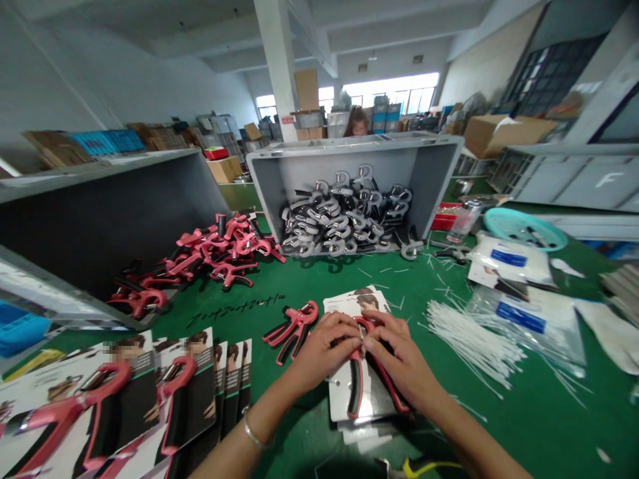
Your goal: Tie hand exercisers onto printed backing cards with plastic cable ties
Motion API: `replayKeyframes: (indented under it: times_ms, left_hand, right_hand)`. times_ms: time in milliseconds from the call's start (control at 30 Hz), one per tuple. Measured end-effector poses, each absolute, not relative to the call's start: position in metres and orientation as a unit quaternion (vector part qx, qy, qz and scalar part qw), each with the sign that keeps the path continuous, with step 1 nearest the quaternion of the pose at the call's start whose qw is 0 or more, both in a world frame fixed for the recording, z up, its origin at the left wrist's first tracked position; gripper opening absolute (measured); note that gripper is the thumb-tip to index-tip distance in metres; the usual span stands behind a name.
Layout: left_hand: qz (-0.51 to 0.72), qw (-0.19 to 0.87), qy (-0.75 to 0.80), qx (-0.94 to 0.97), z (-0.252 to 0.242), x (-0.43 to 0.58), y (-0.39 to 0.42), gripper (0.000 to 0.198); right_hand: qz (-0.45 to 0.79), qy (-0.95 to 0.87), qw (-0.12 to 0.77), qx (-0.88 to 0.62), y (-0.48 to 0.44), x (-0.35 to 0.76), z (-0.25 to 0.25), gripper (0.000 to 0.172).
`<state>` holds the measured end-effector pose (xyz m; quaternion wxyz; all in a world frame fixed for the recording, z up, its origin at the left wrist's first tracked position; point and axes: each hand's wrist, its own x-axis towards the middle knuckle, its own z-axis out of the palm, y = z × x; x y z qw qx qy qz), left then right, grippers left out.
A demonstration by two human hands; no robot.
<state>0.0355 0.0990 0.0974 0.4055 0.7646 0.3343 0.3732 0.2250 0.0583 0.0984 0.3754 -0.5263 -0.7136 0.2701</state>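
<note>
A pink-and-black hand grip exerciser (355, 382) lies on a printed backing card (344, 406) in front of me, its handles pointing toward me. My left hand (329, 342) is closed at the left of its curved head, fingers bent. My right hand (394, 346) is closed on the head from the right. The fingertips nearly meet over the spring, with a small pale strip between them, too small to make out. More cards are stacked beneath. Left of the hands lies another pink hand grip exerciser (294, 329).
White cable ties (472, 339) are spread at right beside plastic bags (529, 319). Grey grips fill a tipped grey crate (434, 179); pink grips (200, 256) spill from another. Carded grips (107, 399) overlap at front left. A yellow-handled tool (424, 468) lies at the near edge.
</note>
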Motion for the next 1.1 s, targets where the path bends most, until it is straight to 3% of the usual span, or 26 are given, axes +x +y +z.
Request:
replayKeyframes:
  times_ms: [133, 200, 300, 467, 633, 700, 767, 800, 933, 1100]
  left_hand:
    - [0.384, 0.439, 0.38, 0.718, 0.107, 0.039, 0.1, 0.014]
    - [0.404, 0.37, 0.406, 0.731, 0.113, 0.044, 0.095, 0.014]
    - [0.427, 0.237, 0.399, 0.776, 0.119, 0.054, 0.074, 0.013]
    - [0.342, 0.08, 0.329, 0.877, 0.099, 0.066, 0.026, 0.018]
    - [0.262, 0.044, 0.365, 0.892, 0.091, 0.063, 0.006, 0.014]
    - [0.278, 0.045, 0.439, 0.853, 0.096, 0.054, 0.002, 0.03]
    - [0.286, 0.056, 0.516, 0.805, 0.101, 0.043, -0.002, 0.052]
    - [0.281, 0.07, 0.538, 0.792, 0.102, 0.038, -0.004, 0.052]
    - [0.248, 0.125, 0.54, 0.794, 0.104, 0.026, -0.006, 0.012]
    - [0.266, 0.125, 0.543, 0.786, 0.103, 0.028, -0.003, 0.011]
  right_hand:
    - [0.258, -0.707, 0.389, -0.532, 0.059, 0.223, 0.093, 0.018]
    - [0.25, -0.701, 0.396, -0.538, 0.059, 0.222, 0.091, 0.01]
    - [0.24, -0.693, 0.414, -0.539, 0.059, 0.22, 0.09, 0.013]
    - [0.233, -0.696, 0.424, -0.53, 0.063, 0.216, 0.085, 0.018]
    - [0.229, -0.702, 0.423, -0.525, 0.06, 0.221, 0.094, 0.013]
    - [0.222, -0.714, 0.418, -0.516, 0.048, 0.228, 0.107, 0.012]
    - [0.21, -0.755, 0.377, -0.494, 0.03, 0.234, 0.121, 0.014]
    - [0.197, -0.783, 0.341, -0.482, 0.021, 0.235, 0.127, 0.015]
    - [0.063, -0.869, 0.174, -0.458, -0.004, 0.22, 0.137, 0.013]
    - [-0.088, -0.885, 0.055, -0.455, 0.0, 0.188, 0.134, 0.023]
